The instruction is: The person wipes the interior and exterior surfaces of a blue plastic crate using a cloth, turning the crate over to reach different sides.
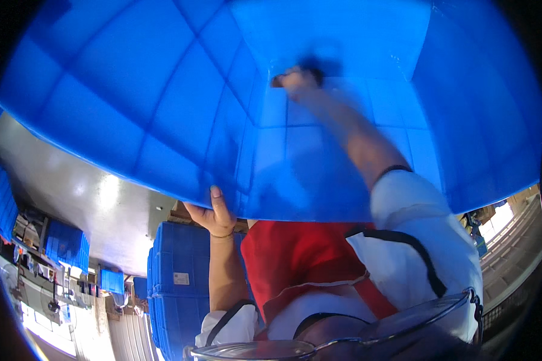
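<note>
A large blue plastic bin (337, 186) fills most of the view, its inside walls ribbed and its far end lit bright. The near rim is held by my left hand (215, 215), the thumb lying on the inner face and the fingers mostly hidden behind the edge. Deep inside the bin, my right hand (298, 83) is close to the left corner where wall and far end meet. Its fingers look closed around a dark object (313, 67) with a brownish edge, too smeared by motion to name. My right forearm reaches in over the rim.
Stacked blue bins (180, 283) stand below the rim at the left. More blue containers (66, 245) sit farther off across a shiny grey floor (102, 180). A red apron (301, 253) on me touches the near rim. Eyeglasses (253, 349) show along the lower edge.
</note>
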`<state>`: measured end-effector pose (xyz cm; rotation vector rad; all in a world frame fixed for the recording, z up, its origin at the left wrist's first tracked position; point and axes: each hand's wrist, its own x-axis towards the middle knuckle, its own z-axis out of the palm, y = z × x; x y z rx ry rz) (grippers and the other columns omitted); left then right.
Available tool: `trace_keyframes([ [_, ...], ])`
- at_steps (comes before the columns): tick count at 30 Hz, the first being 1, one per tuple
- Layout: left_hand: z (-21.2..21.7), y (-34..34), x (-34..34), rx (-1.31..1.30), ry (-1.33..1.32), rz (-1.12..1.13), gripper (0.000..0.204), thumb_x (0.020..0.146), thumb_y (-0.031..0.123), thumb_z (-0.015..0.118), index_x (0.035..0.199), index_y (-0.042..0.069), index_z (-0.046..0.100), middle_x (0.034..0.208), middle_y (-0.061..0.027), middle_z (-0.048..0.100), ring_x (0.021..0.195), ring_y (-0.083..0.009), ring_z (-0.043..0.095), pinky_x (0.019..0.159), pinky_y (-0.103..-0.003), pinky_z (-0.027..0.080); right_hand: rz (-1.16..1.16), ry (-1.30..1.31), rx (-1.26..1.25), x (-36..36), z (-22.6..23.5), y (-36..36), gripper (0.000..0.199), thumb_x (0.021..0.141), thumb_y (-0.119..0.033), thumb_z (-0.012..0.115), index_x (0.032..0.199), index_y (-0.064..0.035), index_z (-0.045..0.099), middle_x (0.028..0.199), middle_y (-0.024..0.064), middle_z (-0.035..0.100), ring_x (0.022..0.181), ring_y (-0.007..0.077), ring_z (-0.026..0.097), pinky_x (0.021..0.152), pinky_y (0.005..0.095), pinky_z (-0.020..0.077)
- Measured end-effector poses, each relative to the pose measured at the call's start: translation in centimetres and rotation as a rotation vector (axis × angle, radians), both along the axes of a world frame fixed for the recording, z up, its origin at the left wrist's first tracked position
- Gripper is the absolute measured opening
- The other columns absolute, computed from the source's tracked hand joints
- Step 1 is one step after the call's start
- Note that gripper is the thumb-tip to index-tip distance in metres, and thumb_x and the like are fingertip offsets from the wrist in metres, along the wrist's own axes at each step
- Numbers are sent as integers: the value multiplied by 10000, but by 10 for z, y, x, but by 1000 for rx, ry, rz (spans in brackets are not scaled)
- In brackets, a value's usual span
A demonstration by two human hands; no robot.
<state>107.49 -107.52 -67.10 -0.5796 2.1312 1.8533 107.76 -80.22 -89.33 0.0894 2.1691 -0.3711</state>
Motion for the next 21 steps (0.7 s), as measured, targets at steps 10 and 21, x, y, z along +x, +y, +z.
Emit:
trace_keyframes([
  [10, -7, -4, -4, -51, 40, -33, 380, 813, 49, 579, 1156, -42, 445, 1068, -140, 563, 934, -197, 540, 848, -313, 418, -273, 362, -246, 9, 77, 125, 224, 709, -77, 577, 915, -124, 652, 960, 90, 630, 909, 296, 595, 800, 374, 489],
  [21, -3, -4, -3, -48, 71, 35, 394, 818, 23, 564, 1179, -42, 420, 1081, -154, 560, 909, -203, 554, 817, -304, 439, -67, -4, 248, 22, 61, 109, 298, 767, -120, 532, 1028, -223, 632, 1040, 93, 568, 996, 314, 539, 817, 422, 462],
])
